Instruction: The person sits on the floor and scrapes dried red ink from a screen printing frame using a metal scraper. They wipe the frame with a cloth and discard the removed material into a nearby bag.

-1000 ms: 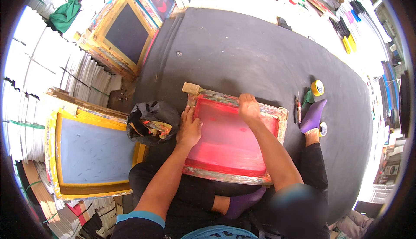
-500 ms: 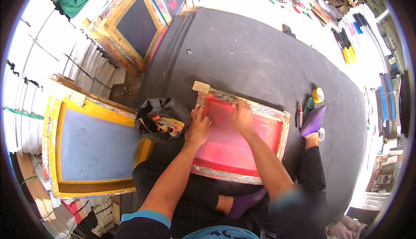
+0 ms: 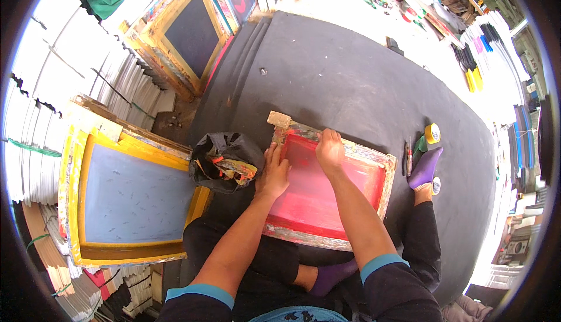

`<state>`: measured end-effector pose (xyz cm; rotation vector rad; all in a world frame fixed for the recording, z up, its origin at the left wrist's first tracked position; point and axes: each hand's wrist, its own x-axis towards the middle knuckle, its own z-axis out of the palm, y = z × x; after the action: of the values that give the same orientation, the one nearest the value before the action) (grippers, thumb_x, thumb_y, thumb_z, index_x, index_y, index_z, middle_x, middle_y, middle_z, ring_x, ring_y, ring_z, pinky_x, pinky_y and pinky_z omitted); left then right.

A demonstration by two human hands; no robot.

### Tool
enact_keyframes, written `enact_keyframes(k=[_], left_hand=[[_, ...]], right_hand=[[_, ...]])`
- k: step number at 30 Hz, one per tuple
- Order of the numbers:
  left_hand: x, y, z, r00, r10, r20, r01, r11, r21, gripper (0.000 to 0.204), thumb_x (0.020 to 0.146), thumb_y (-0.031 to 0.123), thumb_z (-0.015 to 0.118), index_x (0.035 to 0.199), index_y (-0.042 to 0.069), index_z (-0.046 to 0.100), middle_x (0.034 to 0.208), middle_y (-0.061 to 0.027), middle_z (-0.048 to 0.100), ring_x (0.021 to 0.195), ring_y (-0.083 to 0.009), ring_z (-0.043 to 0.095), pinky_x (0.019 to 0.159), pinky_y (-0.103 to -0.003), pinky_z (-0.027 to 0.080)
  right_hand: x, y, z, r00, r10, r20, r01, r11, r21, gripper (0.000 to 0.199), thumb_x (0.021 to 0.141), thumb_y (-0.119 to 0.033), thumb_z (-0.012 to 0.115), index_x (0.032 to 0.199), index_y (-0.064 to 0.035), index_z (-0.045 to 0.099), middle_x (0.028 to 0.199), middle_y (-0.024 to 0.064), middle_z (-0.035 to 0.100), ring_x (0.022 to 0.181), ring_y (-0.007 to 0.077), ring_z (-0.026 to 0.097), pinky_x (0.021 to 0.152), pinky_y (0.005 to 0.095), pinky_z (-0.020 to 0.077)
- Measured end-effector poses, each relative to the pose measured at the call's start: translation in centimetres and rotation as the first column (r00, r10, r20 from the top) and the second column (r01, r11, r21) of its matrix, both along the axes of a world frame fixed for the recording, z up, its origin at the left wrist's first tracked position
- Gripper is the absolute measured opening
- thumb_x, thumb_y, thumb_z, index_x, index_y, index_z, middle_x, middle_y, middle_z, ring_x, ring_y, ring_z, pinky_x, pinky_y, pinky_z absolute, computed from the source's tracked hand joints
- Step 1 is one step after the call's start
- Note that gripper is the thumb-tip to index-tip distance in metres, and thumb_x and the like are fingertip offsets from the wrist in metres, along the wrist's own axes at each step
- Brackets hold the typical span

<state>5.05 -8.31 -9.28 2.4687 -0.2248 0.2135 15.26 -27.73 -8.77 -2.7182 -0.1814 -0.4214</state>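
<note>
A screen-printing frame (image 3: 315,241) with a red-stained mesh and a paint-crusted wooden border lies in front of me. A small wooden block (image 3: 279,119) sits at its far left corner. My left hand (image 3: 273,173) rests on the left rail, fingers stretched forward and thumb apart. At the far rail is my right hand (image 3: 331,149), its fingers curled tightly against the inner edge; whatever they pinch is hidden. Just left of my left hand, a black plastic bag (image 3: 204,153) gapes, with crumpled, paint-smeared strips (image 3: 236,171) inside.
A yellow-edged screen (image 3: 137,190) leans at the left, before stacked white sheets (image 3: 125,79). Another framed screen (image 3: 196,33) stands beyond. On the dark tabletop-like surface (image 3: 345,82), a yellow tape roll (image 3: 432,133) and a slim cutter-like tool (image 3: 409,158) lie near my purple-socked foot (image 3: 425,167).
The view has shifted slightly. My right hand has moved a little farther up against the far rail. My left hand stays on the left rail, its fingers slightly more spread.
</note>
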Motion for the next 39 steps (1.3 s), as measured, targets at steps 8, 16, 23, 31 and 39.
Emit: enact_keyframes(k=[8, 16, 23, 31, 39], left_hand=[[0.1, 0.0, 0.0, 0.998, 0.013, -0.056, -0.014, 1.0, -0.023, 0.016, 0.094, 0.015, 0.069, 0.096, -0.001, 0.067, 0.157, -0.0241, 0.038, 0.152, -0.0444, 0.027, 0.123, -0.054, 0.03], [0.1, -0.3, 0.5, 0.995, 0.007, -0.097, -0.01, 1.0, -0.028, 0.015, 0.094, 0.014, 0.069, 0.098, -0.001, 0.067, 0.159, -0.0223, 0.037, 0.152, -0.0449, 0.027, 0.123, -0.054, 0.03], [0.1, -0.4, -0.7, 0.992, 0.027, -0.124, -0.029, 0.999, -0.013, 0.017, 0.098, 0.015, 0.063, 0.108, 0.001, 0.067, 0.162, -0.0166, 0.032, 0.156, -0.0419, 0.02, 0.126, -0.052, 0.03], [-0.1, -0.5, -0.8, 0.979, 0.095, -0.183, -0.113, 0.99, -0.089, 0.018, 0.097, 0.013, 0.064, 0.111, 0.003, 0.067, 0.161, -0.0155, 0.033, 0.156, -0.0395, 0.021, 0.127, -0.052, 0.028], [-0.1, -0.6, -0.6, 0.995, 0.05, 0.082, -0.046, 0.997, -0.057, 0.011, 0.092, 0.012, 0.068, 0.096, 0.002, 0.065, 0.149, -0.0164, 0.047, 0.147, -0.04, 0.037, 0.117, -0.054, 0.039]], right_hand=[[-3.1, 5.0, 0.3, 0.993, 0.109, 0.042, -0.112, 0.99, 0.081, 0.015, 0.096, -0.014, 0.066, 0.094, -0.002, 0.056, 0.093, 0.02, 0.062, 0.09, 0.0416, 0.062, 0.079, 0.0537, 0.0519], [-0.5, 4.9, 2.1, 1.0, -0.02, -0.014, 0.021, 0.997, 0.072, 0.027, 0.097, -0.018, 0.066, 0.116, 0.0007, 0.063, 0.103, 0.0201, 0.065, 0.103, 0.0416, 0.064, 0.089, 0.0514, 0.0534], [1.4, 4.3, 0.6, 0.995, 0.027, -0.1, -0.044, 0.984, -0.174, 0.018, 0.096, -0.018, 0.066, 0.104, -0.0019, 0.063, 0.101, 0.0188, 0.065, 0.098, 0.038, 0.066, 0.083, 0.0494, 0.0563], [-3.1, 8.7, 1.8, 0.967, 0.255, -0.001, -0.255, 0.966, -0.043, 0.009, 0.093, -0.01, 0.061, 0.098, -0.0025, 0.06, 0.1, 0.0191, 0.063, 0.096, 0.0399, 0.065, 0.079, 0.0506, 0.0559], [-3.1, 6.2, 4.2, 0.997, 0.081, -0.017, -0.068, 0.918, 0.39, 0.013, 0.097, -0.01, 0.064, 0.091, 0.0012, 0.063, 0.084, 0.0206, 0.067, 0.081, 0.039, 0.066, 0.071, 0.0502, 0.051]])
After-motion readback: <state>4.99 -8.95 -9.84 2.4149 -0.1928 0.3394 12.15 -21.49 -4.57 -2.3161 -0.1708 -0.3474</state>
